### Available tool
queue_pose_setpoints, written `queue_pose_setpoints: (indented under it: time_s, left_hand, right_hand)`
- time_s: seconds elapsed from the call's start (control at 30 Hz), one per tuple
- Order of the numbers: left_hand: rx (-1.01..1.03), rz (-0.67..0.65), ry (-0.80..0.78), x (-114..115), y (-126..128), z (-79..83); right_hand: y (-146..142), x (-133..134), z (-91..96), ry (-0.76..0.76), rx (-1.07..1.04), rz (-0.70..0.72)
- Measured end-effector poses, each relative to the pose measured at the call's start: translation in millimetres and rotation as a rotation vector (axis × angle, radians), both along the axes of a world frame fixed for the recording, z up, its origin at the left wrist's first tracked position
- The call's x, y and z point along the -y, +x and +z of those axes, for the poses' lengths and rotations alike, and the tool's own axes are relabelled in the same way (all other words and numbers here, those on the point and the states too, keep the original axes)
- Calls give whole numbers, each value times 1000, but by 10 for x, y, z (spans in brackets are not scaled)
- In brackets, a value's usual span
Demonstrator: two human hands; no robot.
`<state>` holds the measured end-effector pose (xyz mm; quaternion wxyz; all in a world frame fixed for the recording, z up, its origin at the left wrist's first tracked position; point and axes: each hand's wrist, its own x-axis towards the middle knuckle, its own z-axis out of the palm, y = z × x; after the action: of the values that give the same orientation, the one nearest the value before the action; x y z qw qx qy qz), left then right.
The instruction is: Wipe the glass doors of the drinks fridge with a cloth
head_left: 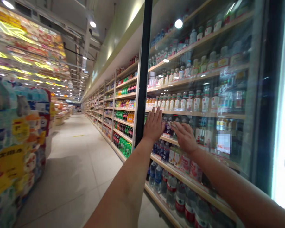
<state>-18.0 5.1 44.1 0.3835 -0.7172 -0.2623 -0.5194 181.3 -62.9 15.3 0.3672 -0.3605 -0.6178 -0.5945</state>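
Note:
My left hand [153,124] lies flat against a glass door [230,79], close to its dark upright frame [145,72]. Its fingers are stretched out and point upward. To its right, my right hand [185,135] is bent at the same pane, fingertips together and pointing left toward the left hand. A small pale bit [173,124] shows at those fingertips; what it is I cannot make out. Rows of bottles [178,102] on shelves appear in or through the glass behind both hands.
Open shelves of drinks [124,117] run down the aisle beyond the door frame. Stacked packs of goods with a yellow sign [8,164] stand on the left. A pale tiled floor [78,177] lies between. At far right glows a bright light strip [281,110].

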Motion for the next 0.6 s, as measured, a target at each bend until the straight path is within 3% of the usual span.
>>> queue_pose_setpoints:
  time_s: [0.1,0.27,0.47,0.6]
  left_hand:
    - [0,2,-6,9,-3,7]
    - [-4,9,-4,29,-10,16]
    - [-5,1,-23,38,-17,19]
    - [-1,6,-22,40,-16,18]
  right_hand:
    - [37,24,10,-66,50,14]
    - [-3,-25,-62,75,-192,59]
    - [27,18,-207,-67,61,34]
    - [50,26,-286,-6,-74,49]
